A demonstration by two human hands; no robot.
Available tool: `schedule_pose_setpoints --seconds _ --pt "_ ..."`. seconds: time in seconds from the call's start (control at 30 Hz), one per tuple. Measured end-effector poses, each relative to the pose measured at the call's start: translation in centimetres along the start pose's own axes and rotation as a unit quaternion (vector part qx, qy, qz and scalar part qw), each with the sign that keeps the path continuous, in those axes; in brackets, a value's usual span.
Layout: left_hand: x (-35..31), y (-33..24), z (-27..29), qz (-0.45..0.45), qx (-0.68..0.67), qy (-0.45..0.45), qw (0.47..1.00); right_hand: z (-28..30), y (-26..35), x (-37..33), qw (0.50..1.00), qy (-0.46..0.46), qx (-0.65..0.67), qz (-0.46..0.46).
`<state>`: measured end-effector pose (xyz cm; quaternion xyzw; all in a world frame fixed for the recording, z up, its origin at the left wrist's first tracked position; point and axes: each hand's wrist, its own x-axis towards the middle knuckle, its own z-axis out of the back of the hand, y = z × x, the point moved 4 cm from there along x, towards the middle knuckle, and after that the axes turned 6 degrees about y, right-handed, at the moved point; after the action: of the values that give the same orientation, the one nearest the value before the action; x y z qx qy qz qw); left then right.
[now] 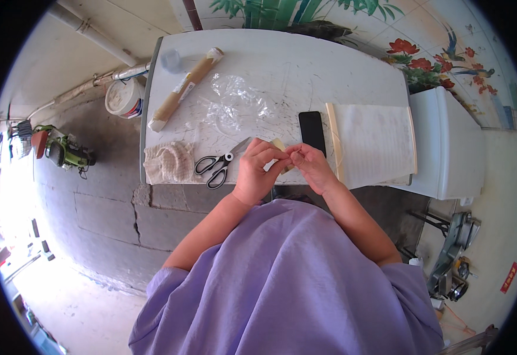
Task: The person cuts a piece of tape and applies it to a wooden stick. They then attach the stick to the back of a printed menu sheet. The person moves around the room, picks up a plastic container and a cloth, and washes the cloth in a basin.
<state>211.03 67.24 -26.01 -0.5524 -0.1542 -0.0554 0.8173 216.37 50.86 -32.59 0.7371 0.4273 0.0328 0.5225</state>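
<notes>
My left hand [260,167] is closed in a pinch on a small pale yellow piece [278,144], over the table's near edge. Its exact kind is hidden by my fingers. The fingertips of my right hand [314,168] meet the left ones there, pinched on something too small to make out. Just left of my left hand lie scissors [219,165] with black-and-white handles, blades partly behind the hand. Beyond my right hand rests a black phone [312,131]. Right of it lies a white sheet [374,142] with pale wooden strips along two sides.
On the white table [288,65] lie crumpled clear plastic [238,106], a long brown wrapped roll [186,90], a clear cup [170,60] and a cream cloth [168,163]. A white bucket [124,98] stands left of the table, a white cabinet [448,145] right.
</notes>
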Motion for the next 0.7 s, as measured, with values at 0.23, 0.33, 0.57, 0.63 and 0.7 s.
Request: schedule_pose_setpoints --seconds 0.23,0.33,0.57,0.63,0.7 --pt "-0.2 6.5 2.2 0.218 -0.062 -0.131 0.965 1.0 0.1 -0.2 0.997 0.025 -0.062 -0.024" --pt "0.6 13.2 5.4 0.415 -0.183 -0.188 0.871 1.3 0.4 -0.3 0.998 -0.002 -0.057 -0.023" --pt "1.6 20.4 6.9 0.529 0.107 -0.056 0.84 0.4 0.6 -0.2 1.0 -0.007 -0.023 -0.01" --pt "2.2 21.3 6.8 0.504 0.221 -0.023 0.835 0.2 0.7 -0.3 1.0 -0.006 -0.027 -0.008" --pt "2.7 21.7 6.7 0.504 0.257 -0.041 0.823 0.4 0.7 -0.2 0.999 -0.015 -0.03 -0.007"
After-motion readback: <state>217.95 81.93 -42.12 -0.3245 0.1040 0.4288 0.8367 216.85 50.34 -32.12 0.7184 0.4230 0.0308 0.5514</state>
